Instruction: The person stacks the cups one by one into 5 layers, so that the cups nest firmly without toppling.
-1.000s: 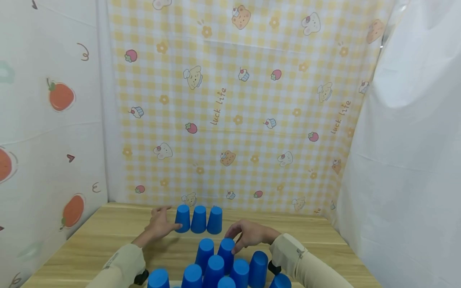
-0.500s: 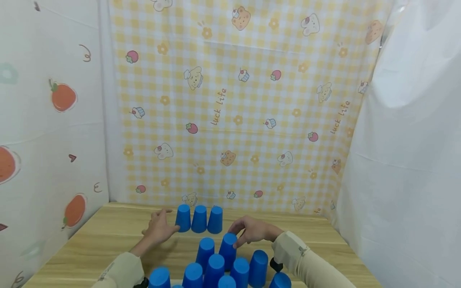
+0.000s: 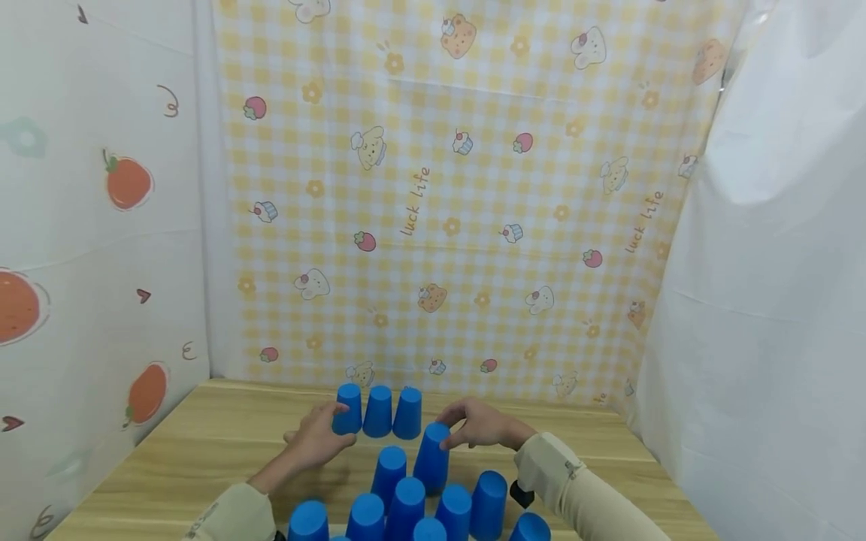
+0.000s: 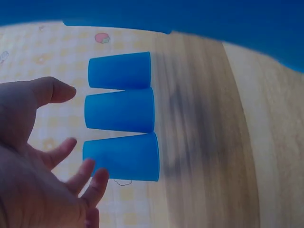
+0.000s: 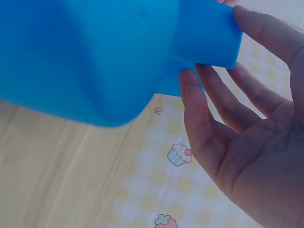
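Three upside-down blue cups stand in a row at the far side of the table: a left cup (image 3: 348, 415), a middle cup (image 3: 378, 413) and a right cup (image 3: 407, 415). My left hand (image 3: 316, 437) is beside the left one, thumb and fingers spread with nothing between them; the left wrist view shows the same loosely spread hand (image 4: 42, 152) near the row. Another upside-down blue cup (image 3: 431, 462) is pinched near its narrow top by my right hand (image 3: 482, 423). In the right wrist view, thumb and fingers sit around that cup's narrow end (image 5: 211, 33).
Several more upside-down blue cups crowd the near side, among them a cup (image 3: 389, 473) left of the held one and a cup (image 3: 489, 503) by the right sleeve. The wooden table (image 3: 176, 443) meets a checked curtain (image 3: 453, 330) behind.
The right hand has lifted its cup out of the near group and shifted it away from me, towards the row. My left hand has moved right, closer to the left cup.
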{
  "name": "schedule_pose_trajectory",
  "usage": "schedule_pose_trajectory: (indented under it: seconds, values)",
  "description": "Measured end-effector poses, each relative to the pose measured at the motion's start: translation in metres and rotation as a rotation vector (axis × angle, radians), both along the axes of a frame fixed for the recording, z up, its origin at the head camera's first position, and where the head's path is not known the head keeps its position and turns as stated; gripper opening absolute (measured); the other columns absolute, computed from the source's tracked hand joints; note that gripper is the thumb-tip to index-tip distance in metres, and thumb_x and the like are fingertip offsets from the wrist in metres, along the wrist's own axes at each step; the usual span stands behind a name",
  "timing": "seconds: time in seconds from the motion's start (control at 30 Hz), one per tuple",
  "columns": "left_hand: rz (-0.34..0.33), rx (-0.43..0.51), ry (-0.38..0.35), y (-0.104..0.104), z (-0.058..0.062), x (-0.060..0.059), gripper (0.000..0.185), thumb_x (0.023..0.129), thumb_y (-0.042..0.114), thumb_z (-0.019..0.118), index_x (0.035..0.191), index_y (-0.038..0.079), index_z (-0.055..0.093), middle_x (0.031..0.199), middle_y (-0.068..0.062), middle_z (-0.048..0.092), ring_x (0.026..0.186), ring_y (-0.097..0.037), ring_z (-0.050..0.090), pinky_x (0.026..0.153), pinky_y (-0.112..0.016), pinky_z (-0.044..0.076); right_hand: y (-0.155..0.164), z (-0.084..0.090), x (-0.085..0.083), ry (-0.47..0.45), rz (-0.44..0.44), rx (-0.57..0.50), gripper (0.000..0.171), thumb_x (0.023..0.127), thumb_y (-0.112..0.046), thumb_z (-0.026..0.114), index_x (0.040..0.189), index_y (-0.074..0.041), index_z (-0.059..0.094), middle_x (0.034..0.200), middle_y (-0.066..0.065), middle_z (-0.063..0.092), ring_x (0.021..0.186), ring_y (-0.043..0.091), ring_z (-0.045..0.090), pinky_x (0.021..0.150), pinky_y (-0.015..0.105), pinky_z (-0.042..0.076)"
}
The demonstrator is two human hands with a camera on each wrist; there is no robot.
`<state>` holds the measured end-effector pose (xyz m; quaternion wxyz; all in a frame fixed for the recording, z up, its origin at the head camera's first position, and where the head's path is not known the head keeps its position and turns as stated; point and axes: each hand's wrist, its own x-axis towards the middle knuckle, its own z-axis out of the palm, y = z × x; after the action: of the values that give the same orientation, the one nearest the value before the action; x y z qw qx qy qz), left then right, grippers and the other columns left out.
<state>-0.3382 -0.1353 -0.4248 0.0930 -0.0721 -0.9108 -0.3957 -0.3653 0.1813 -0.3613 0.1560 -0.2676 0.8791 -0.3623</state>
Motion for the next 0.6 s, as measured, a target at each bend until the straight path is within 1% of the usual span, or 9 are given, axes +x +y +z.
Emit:
schedule_pose_trajectory:
  seconds: [0.07,0.1,0.13,0.2,0.23,0.3,0.37,0.43,0.6]
  values:
    - [-0.041,0.029,-0.007,0.001,0.000,0.001,0.047,0.085,0.019,0.076,0.126,0.002,0.059,0.129,-0.022,0.059,0.118,-0.048,0.052,0.090,-0.086,0.011,0.001,0.000,-0.001,0.023,-0.008,-0.001,0.032,0.085,-0.018,0.079,0.114,-0.010,0.070,0.110,0.006,0.070,0.096,0.023,0.067,0.072,0.048,0.058]
    - [-0.076,0.050,-0.014,0.002,0.000,0.001,0.045,0.086,0.019,0.075,0.125,0.002,0.060,0.127,-0.020,0.061,0.116,-0.045,0.055,0.093,-0.084,0.015,0.001,0.000,-0.002,0.036,-0.014,-0.002,0.032,0.085,-0.019,0.079,0.114,-0.009,0.070,0.109,0.006,0.070,0.094,0.021,0.067,0.071,0.048,0.058]
    - [-0.122,0.072,-0.019,0.001,0.000,0.000,0.044,0.087,0.018,0.074,0.125,0.002,0.059,0.126,-0.020,0.062,0.113,-0.043,0.057,0.096,-0.080,0.022,0.002,0.000,-0.003,0.050,-0.020,-0.004,0.032,0.085,-0.019,0.079,0.114,-0.009,0.070,0.108,0.006,0.071,0.092,0.021,0.067,0.070,0.046,0.058]
    - [-0.234,0.111,-0.041,0.001,0.000,0.000,0.042,0.089,0.015,0.071,0.125,-0.001,0.058,0.123,-0.020,0.063,0.107,-0.037,0.060,0.095,-0.068,0.037,0.002,0.001,-0.005,0.065,-0.038,-0.010,0.033,0.085,-0.020,0.079,0.114,-0.007,0.069,0.107,0.006,0.071,0.091,0.020,0.068,0.069,0.046,0.058]
    - [-0.295,0.125,-0.055,0.001,0.000,-0.001,0.041,0.090,0.014,0.070,0.125,-0.002,0.057,0.122,-0.020,0.063,0.104,-0.034,0.061,0.092,-0.060,0.044,0.003,0.001,-0.006,0.071,-0.049,-0.006,0.034,0.085,-0.021,0.078,0.114,-0.007,0.069,0.106,0.006,0.071,0.090,0.020,0.068,0.068,0.043,0.057]
    - [-0.409,0.153,-0.087,0.001,0.000,-0.002,0.040,0.092,0.012,0.067,0.126,-0.005,0.055,0.121,-0.021,0.062,0.103,-0.032,0.061,0.084,-0.049,0.052,0.003,0.000,-0.009,0.080,-0.072,-0.007,0.035,0.084,-0.021,0.079,0.114,-0.006,0.069,0.104,0.005,0.071,0.088,0.019,0.068,0.066,0.041,0.057]
    - [-0.496,0.173,-0.114,0.002,0.000,-0.002,0.038,0.094,0.010,0.064,0.127,-0.005,0.054,0.121,-0.020,0.062,0.102,-0.031,0.061,0.083,-0.045,0.053,0.004,-0.001,-0.013,0.090,-0.092,-0.005,0.035,0.084,-0.022,0.079,0.114,-0.006,0.069,0.102,0.004,0.071,0.086,0.019,0.067,0.064,0.038,0.056]
    - [-0.555,0.188,-0.135,0.003,0.001,-0.003,0.036,0.095,0.008,0.062,0.128,-0.003,0.054,0.122,-0.017,0.062,0.103,-0.031,0.061,0.083,-0.043,0.053,0.004,-0.002,-0.017,0.095,-0.110,-0.006,0.035,0.084,-0.022,0.079,0.113,-0.006,0.068,0.101,0.004,0.071,0.085,0.019,0.067,0.063,0.037,0.055]
    - [-0.636,0.214,-0.158,0.007,0.007,0.000,0.035,0.095,0.004,0.058,0.130,-0.001,0.054,0.125,-0.017,0.060,0.109,-0.039,0.058,0.084,-0.043,0.054,0.005,0.000,-0.026,0.093,-0.161,-0.027,0.038,0.083,-0.021,0.079,0.115,-0.003,0.067,0.099,0.006,0.069,0.084,0.020,0.066,0.063,0.039,0.055]
